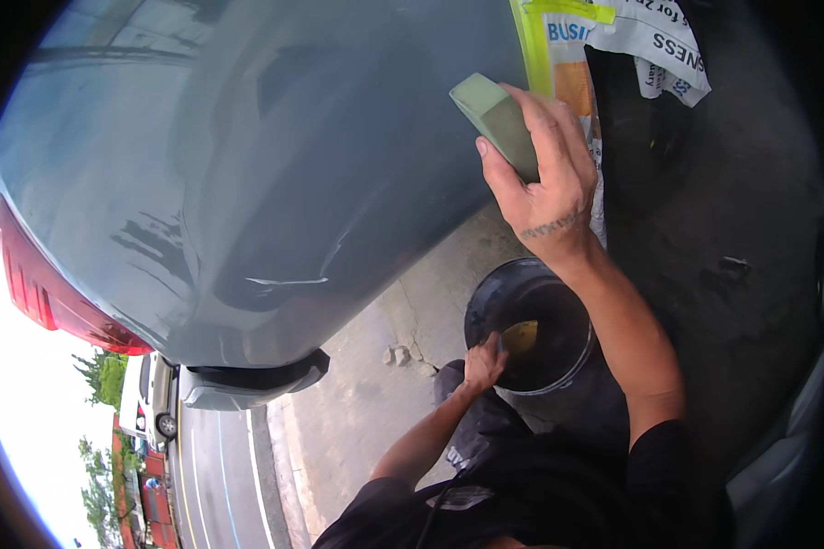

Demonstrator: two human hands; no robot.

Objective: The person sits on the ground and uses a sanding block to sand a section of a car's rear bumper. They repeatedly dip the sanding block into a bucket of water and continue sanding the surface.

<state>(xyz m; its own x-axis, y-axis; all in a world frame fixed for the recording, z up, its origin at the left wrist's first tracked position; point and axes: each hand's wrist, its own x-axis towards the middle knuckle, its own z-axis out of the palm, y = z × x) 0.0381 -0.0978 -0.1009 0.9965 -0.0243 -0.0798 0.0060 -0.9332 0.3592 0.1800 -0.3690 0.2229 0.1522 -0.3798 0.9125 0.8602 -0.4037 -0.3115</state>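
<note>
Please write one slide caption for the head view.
Right hand grips green block at grey car panel; left hand holds yellow object over dark bucket.

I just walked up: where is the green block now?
In the head view, the green block is in the right hand, upper right of center, below and left of the yellow tape.

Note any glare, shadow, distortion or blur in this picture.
Head view: the sky burns out to white; reflections streak the grey car panel. Same head view: the right side and the bucket look dark, the fisheye rim goes black at the corners, the right hand and green block look fairly sharp.
</note>
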